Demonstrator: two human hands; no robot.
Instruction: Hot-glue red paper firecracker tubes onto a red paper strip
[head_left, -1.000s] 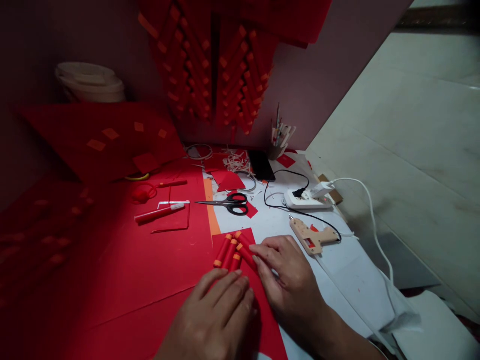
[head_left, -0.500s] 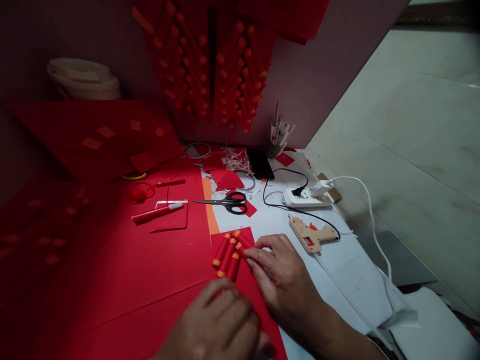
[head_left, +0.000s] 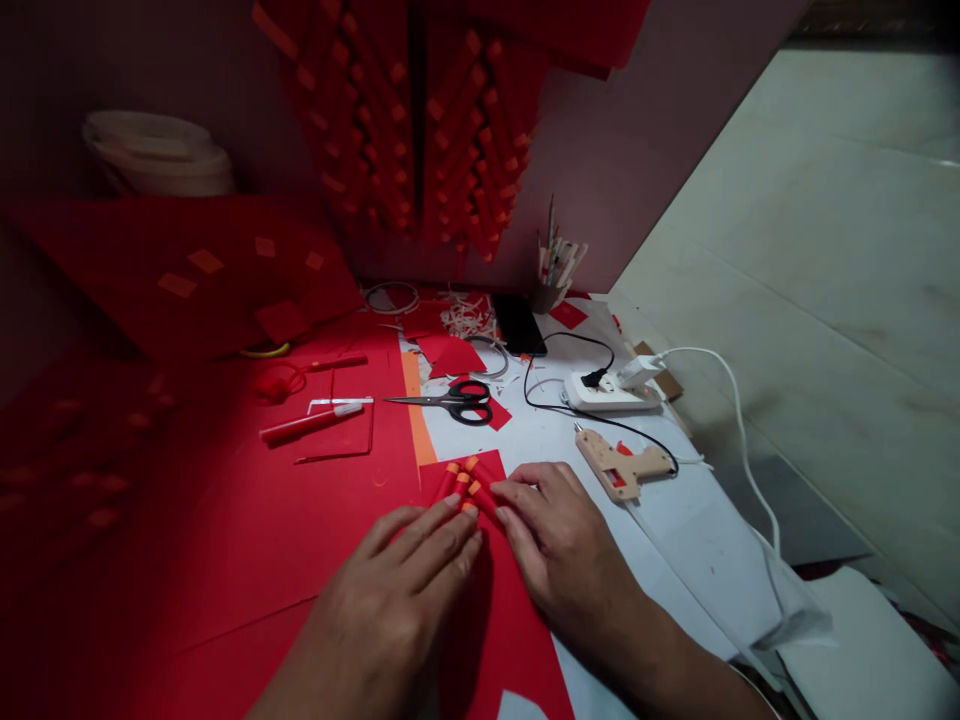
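Several small red paper tubes with orange bands (head_left: 462,484) lie close together in slanted rows at the far end of a red paper strip (head_left: 517,610). My left hand (head_left: 409,570) lies over the tubes from the left, fingers stretched out and touching them, so their near ends are hidden. My right hand (head_left: 559,535) pinches the near end of the rightmost tube (head_left: 484,498) between thumb and fingers. Black-handled scissors (head_left: 457,400) lie just beyond the tubes. A beige glue gun (head_left: 622,465) rests on its side to the right of my right hand.
A white power strip (head_left: 611,391) with plugged-in cables stands at the right. A red marker (head_left: 311,425) lies on the red sheet (head_left: 247,530) at left. Behind are a black phone (head_left: 519,325), paper scraps (head_left: 471,318) and a pen cup (head_left: 549,294). Banded tubes (head_left: 480,150) hang above.
My left hand has moved forward from the near edge and its fingers have stretched out onto the tubes. My right hand stays at the rightmost tube. The view has shifted slightly.
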